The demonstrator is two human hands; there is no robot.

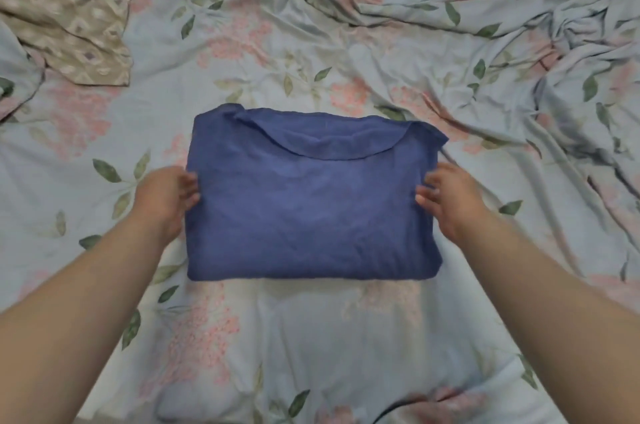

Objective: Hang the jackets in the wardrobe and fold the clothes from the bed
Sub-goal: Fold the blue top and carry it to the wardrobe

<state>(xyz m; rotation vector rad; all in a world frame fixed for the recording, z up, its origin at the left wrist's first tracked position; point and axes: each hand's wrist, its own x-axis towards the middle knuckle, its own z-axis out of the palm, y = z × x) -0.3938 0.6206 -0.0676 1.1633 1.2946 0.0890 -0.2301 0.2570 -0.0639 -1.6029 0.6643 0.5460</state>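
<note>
Left hand (166, 202) and right hand (446, 202) gripped opposite sides of the shirt (311, 212) between them; uneven lift could undo the fold.

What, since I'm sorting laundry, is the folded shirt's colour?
Plain blue-violet: folded shirt, head view.

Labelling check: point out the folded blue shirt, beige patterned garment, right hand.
folded blue shirt (311, 212), head view, middle of the top layer.
beige patterned garment (65, 8), head view, middle of the cloth.
right hand (450, 196), head view, back of the hand.
</note>
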